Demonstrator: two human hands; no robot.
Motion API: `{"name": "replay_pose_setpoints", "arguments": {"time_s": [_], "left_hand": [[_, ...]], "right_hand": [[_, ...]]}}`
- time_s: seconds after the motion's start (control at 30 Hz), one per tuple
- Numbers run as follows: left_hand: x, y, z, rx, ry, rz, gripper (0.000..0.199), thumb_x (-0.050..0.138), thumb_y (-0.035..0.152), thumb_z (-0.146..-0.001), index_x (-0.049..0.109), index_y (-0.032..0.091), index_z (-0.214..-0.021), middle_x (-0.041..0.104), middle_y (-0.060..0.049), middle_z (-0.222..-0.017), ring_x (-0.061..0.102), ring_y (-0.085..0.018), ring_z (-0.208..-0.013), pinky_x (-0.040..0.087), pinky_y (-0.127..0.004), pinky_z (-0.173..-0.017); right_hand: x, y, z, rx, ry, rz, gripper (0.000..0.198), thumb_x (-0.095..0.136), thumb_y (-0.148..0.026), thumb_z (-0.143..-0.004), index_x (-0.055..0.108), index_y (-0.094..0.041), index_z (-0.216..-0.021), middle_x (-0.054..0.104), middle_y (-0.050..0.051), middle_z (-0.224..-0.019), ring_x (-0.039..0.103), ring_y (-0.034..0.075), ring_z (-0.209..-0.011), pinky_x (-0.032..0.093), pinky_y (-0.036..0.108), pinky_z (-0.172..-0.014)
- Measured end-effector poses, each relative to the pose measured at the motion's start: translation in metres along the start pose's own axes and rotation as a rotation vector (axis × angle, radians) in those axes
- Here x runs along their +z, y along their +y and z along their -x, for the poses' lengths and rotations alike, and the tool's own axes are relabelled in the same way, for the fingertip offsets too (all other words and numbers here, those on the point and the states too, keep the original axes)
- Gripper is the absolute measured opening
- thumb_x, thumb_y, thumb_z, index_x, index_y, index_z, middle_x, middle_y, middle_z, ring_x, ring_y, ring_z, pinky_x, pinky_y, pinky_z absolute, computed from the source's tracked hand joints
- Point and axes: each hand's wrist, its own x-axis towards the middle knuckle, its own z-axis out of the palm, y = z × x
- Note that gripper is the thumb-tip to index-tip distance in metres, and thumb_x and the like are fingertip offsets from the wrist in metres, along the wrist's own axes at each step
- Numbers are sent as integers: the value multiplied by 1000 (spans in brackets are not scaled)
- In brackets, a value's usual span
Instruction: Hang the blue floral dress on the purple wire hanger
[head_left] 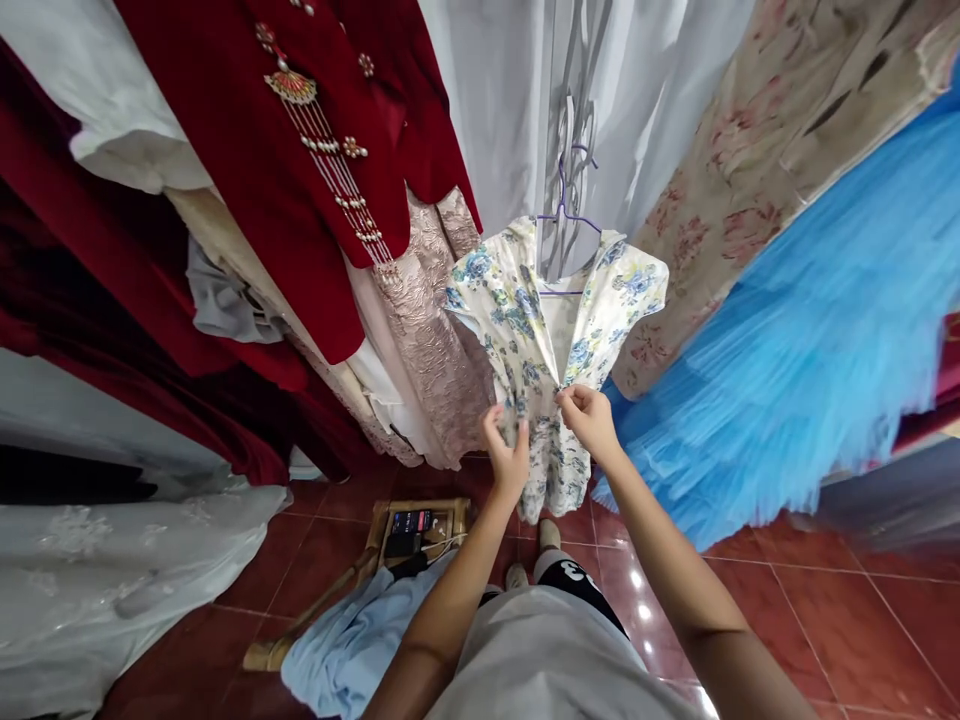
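A white dress with blue and yellow flowers (529,330) hangs in front of me on a purple hanger (574,217). It has short sleeves, and its front is open in a deep V. At the bottom of that V, my right hand (590,420) pinches the edge of the cloth between thumb and fingers. My left hand (510,458) is lower, by the waist of the dress on the left. Its thumb and forefinger are spread apart, with nothing seen between them. The skirt of the dress hangs down between my two forearms.
Dark red garments (300,190) with beaded trim and a pink brocade garment (435,350) hang at left. A blue tulle skirt (795,370) hangs at right. White hangers (577,130) are behind the dress. Below, light blue cloth (360,630) and a phone (411,522) lie on a wooden stool (381,520).
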Motion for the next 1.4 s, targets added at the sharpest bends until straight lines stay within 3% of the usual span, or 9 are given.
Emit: {"name": "replay_pose_setpoints", "arguments": {"time_s": [0.1, 0.17, 0.27, 0.5, 0.9, 1.1, 1.23, 1.3, 1.4], "left_hand": [[24, 16, -19, 143, -275, -51, 23, 61, 27, -92, 60, 22, -114, 65, -11, -114, 61, -25, -112, 46, -38, -103], [37, 20, -32, 153, -363, -76, 13, 57, 23, -92, 61, 21, -104, 68, -9, -103, 64, -24, -101, 49, -36, -94], [44, 20, -38, 137, -398, -121, 5, 55, 20, -92, 60, 20, -93, 70, -6, -89, 66, -22, -88, 50, -32, -83], [30, 16, -15, 82, -426, -147, 6, 58, 23, -91, 59, 20, -86, 71, -5, -81, 67, -20, -78, 50, -29, -74], [34, 18, 0, 145, -520, -271, 8, 56, 14, -88, 55, 21, -84, 66, -3, -77, 65, -19, -75, 49, -29, -73], [36, 4, -7, 151, -596, -300, 12, 58, 13, -86, 53, 21, -79, 61, 0, -73, 61, -17, -71, 48, -28, -74], [41, -10, -11, 147, -632, -305, 9, 60, 15, -87, 57, 21, -80, 62, 0, -73, 62, -17, -70, 50, -29, -74], [45, -12, -21, 149, -644, -298, 6, 60, 17, -89, 61, 20, -84, 65, -2, -77, 64, -18, -73, 52, -31, -75], [52, 7, -60, 223, -580, -231, 15, 57, 20, -93, 67, 20, -105, 68, -9, -111, 67, -20, -92, 55, -34, -84]], "right_hand": [[6, -10, 2, 29, -14, -67, 25, 62, -40, -78, 57, -19, -64, 50, -4, -43, 41, 11, -40, 30, 24, -45], [8, -14, 2, 38, -15, -107, 25, 63, -37, -76, 56, -19, -60, 50, -4, -42, 42, 10, -40, 30, 23, -44], [8, -14, 0, 57, -16, -169, 25, 62, -36, -74, 55, -20, -57, 47, -4, -40, 39, 9, -39, 30, 23, -43], [10, -11, -13, 128, 26, -343, 23, 62, -40, -69, 54, -21, -59, 43, -6, -42, 32, 9, -36, 26, 24, -39], [-15, -103, -157, 84, 153, -407, 17, 65, -18, -73, 52, -20, -61, 36, -9, -41, 27, 6, -38, 20, 22, -37], [-19, -110, -184, 96, 145, -372, 18, 65, -19, -75, 54, -19, -61, 35, -9, -41, 28, 6, -37, 18, 21, -37], [-19, -112, -192, 16, 140, -367, 18, 62, -19, -78, 54, -19, -63, 37, -7, -44, 28, 6, -39, 20, 21, -38], [-21, -113, -193, -27, 113, -355, 19, 63, -20, -79, 52, -20, -63, 37, -7, -45, 28, 7, -40, 22, 21, -39], [-30, -113, -191, -67, 62, -373, 22, 63, -21, -80, 49, -21, -64, 34, -8, -46, 27, 7, -41, 23, 21, -40]]}}
